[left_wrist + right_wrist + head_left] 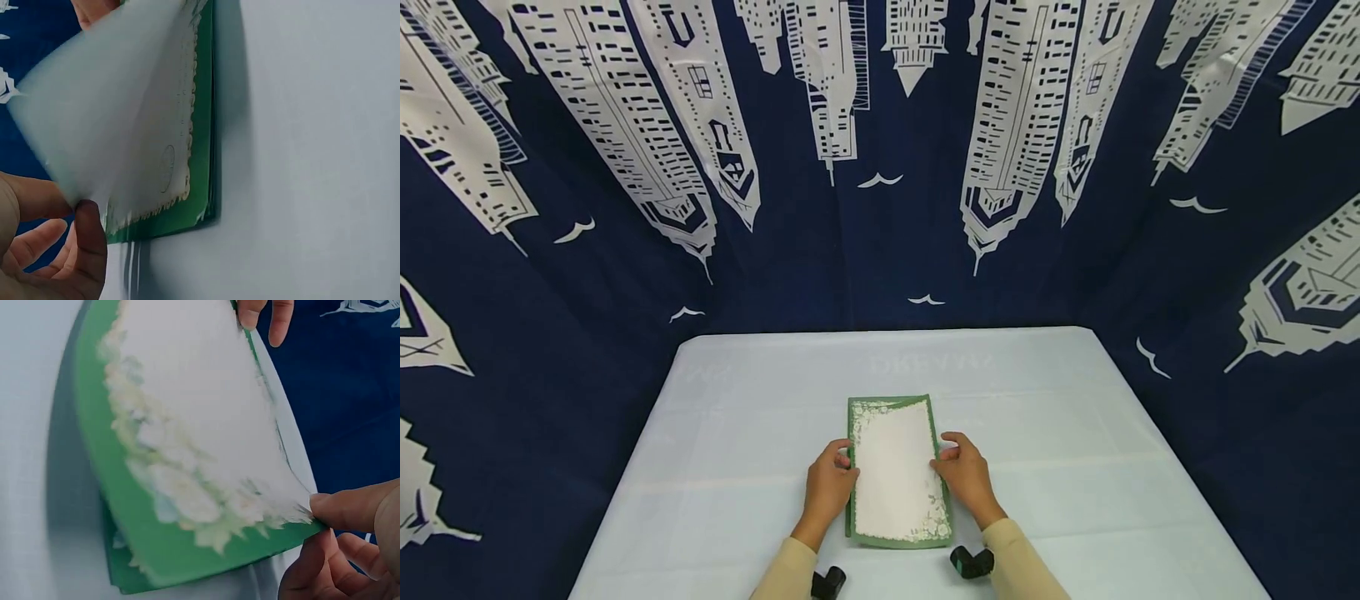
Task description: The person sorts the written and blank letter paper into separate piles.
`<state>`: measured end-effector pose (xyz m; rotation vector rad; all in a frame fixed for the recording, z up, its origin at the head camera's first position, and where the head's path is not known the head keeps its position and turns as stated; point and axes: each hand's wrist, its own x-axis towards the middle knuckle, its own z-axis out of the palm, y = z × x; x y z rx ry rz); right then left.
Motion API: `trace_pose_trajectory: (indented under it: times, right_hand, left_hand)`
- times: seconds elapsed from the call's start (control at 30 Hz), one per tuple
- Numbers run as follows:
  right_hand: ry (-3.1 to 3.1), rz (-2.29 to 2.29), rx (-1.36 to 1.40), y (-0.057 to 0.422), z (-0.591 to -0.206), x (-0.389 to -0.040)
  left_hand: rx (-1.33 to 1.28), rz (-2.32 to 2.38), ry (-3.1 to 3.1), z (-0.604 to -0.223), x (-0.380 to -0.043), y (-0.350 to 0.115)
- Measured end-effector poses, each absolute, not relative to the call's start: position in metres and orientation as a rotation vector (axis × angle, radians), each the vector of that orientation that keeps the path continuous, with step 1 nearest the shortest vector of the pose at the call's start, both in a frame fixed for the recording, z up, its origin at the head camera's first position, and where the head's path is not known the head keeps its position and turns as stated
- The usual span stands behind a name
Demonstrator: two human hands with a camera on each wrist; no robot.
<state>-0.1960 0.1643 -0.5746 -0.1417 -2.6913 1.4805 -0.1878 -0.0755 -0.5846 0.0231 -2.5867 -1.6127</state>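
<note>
A green-edged sheet of paper with a white middle and a border of pale flowers is held over the white table. My left hand pinches its left edge between thumb and finger. In the left wrist view, the sheet's plain pale back is blurred and lifts off a stack of green-edged papers with a scalloped print. At the opposite edge, my right hand pinches the sheet; the right wrist view shows thumb and fingers at a corner of its green border. The lower sheets are mostly hidden.
The white tabletop spreads around the papers. Dark wrist cameras sit below the left hand and the right hand. Navy cloth with white building prints hangs behind and beside the table.
</note>
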Motion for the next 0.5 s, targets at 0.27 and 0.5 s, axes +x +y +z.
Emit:
trace_pose_trajectory:
  times: [0.27,0.5]
  right_hand:
    - [-2.676,1.478,-0.182,0.167,-0.577,-0.197]
    - [-2.687,1.558,-0.063,0.152,-0.566,-0.202]
  left_hand:
    - [0.072,-1.584,-2.59,-0.584,-0.19,-0.077]
    - [0.17,-1.589,-2.56,-0.572,-0.19,-0.104]
